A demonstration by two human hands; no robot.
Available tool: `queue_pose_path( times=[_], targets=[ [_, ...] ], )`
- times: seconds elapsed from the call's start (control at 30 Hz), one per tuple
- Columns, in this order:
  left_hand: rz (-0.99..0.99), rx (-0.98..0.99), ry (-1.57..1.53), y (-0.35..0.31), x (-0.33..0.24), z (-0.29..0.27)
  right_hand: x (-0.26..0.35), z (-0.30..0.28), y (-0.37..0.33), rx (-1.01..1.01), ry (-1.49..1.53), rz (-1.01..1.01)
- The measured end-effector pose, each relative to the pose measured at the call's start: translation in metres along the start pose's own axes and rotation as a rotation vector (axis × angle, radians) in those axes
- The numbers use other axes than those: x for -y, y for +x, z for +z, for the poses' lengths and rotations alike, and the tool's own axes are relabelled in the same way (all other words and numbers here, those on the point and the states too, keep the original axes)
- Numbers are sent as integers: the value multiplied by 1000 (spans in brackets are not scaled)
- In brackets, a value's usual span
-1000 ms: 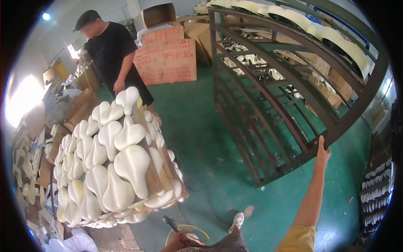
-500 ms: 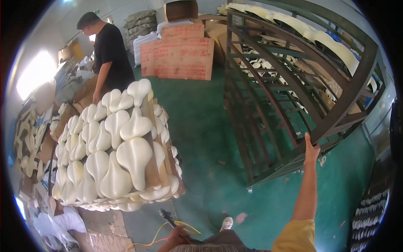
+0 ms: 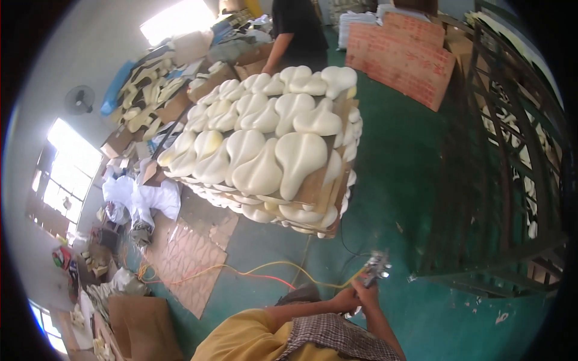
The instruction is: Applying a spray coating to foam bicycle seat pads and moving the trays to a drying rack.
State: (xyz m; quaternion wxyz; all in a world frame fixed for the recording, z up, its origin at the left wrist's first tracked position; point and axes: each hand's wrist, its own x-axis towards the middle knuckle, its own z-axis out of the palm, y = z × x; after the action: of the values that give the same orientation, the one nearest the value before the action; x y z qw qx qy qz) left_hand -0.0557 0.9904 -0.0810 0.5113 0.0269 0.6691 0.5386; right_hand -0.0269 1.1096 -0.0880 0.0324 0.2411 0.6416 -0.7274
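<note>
Both hands meet low in the frame on a metal spray gun (image 3: 374,269), just above the green floor (image 3: 397,180). The left hand (image 3: 344,299) and the right hand (image 3: 365,295) are closed together around the tool's lower part, each grip wrapped tight, though individual fingers are hard to separate. The gun's shiny head juts up and slightly right beyond the knuckles, its long axis pointing away from the person toward the far side of the room. A yellow hose (image 3: 283,268) and a red one trail off left across the floor. Ahead and to the left, well apart from the tool, stands a stack of cream foam saddle pads (image 3: 283,150) layered on cardboard sheets. A dark metal rack (image 3: 512,168) stands at right, and another person in black works beyond the stack.
</note>
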Motion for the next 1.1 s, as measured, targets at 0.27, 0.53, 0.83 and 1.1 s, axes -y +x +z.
queue_pose_path(
  times=[0.27, 0.53, 0.83, 1.1],
  targets=[
    [239, 107, 104, -30, -45, -127, 113, -54, 8, -28, 431, -163],
    [590, -772, -1081, -108, 32, -519, 124, 55, 86, -233, 861, 119],
    [410, -958, -1413, -106, 8, -705, 51, 285, 190, -498, 1147, 77],
    [544, -687, -1289, -103, -59, -714, 79, 321, 177, -746, 1164, 2]
  ],
)
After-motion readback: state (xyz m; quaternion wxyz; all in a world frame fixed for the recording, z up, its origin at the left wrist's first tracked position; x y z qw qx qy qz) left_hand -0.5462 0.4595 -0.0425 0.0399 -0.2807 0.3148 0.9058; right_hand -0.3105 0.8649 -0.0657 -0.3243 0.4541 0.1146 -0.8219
